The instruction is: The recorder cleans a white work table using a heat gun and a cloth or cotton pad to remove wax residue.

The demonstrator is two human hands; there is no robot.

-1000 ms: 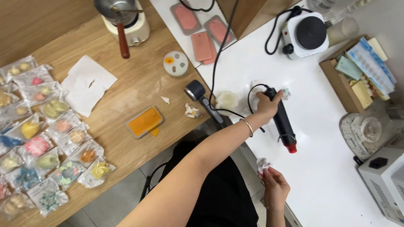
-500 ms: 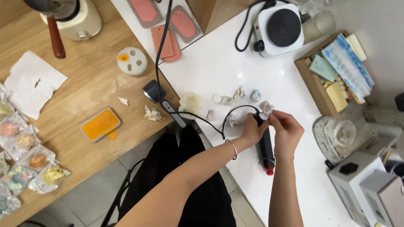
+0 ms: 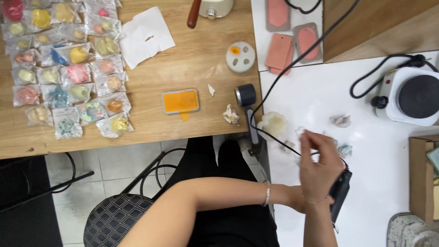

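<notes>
My left hand [image 3: 296,202] reaches across my lap from the left, a bracelet on its wrist. Its fingers are mostly hidden behind my right hand and seem closed on a black heat gun [image 3: 340,194] that lies low over the white table [image 3: 320,91]. My right hand [image 3: 320,167] comes up from the bottom edge and is raised above the gun, blurred, with its fingers curled. Whether they pinch anything is unclear. Small crumpled clear wrappers [image 3: 340,121] and a pale flower-shaped piece [image 3: 273,123] lie just beyond the hands. The gun's black cord [image 3: 292,64] runs up across the table.
On the wooden table [image 3: 196,59] lie an orange mould [image 3: 180,100], a round white mould [image 3: 241,57], white paper [image 3: 146,29] and several bagged coloured pieces [image 3: 68,68]. Pink moulds [image 3: 279,50], a hot plate [image 3: 414,96], a cardboard box [image 3: 420,178] and a black tool [image 3: 247,98] are nearby.
The view has swung left and down, so the hands now sit at the lower right. My right hand has lifted over the left hand and the heat gun, covering them.
</notes>
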